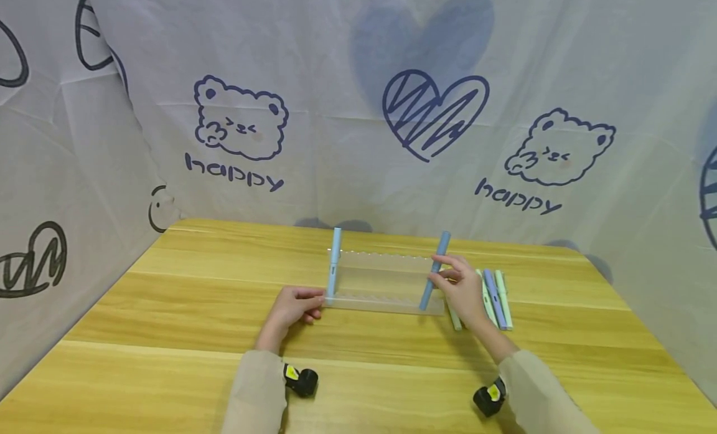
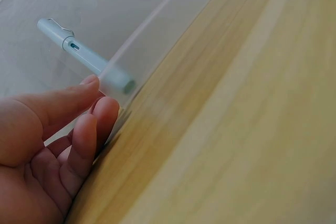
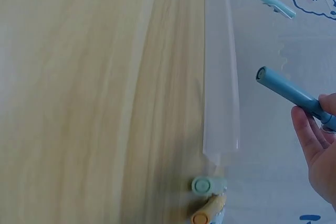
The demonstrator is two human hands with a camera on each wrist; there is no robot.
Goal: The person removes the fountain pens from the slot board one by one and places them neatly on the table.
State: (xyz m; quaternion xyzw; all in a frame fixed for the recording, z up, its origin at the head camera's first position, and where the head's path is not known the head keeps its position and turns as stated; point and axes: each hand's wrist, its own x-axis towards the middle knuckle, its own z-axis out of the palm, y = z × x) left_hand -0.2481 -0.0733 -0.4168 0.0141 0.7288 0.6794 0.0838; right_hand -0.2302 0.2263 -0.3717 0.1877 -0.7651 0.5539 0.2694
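A frosted, see-through pen rack [image 1: 386, 304] with a notched top edge stands on the table. My left hand [image 1: 294, 309] pinches its left front corner between thumb and fingers, as the left wrist view shows of the thumb [image 2: 79, 95]. One light blue pen [image 1: 334, 263] leans in the rack at its left end, clip up. With thumb and fingertips, my right hand [image 1: 462, 291] holds a darker blue pen [image 1: 435, 269] over the rack's right end. That pen is tilted, its lower end [image 3: 262, 74] pointing down by the front lip [image 3: 220, 77].
Right of the rack, partly behind the right hand, lie several pens: a purple pen [image 1: 495, 297], a pale green pen [image 1: 503, 300], and an orange-ended pen [image 3: 205, 215]. A printed white cloth [image 1: 336, 172] hangs behind the wooden table [image 1: 168, 284].
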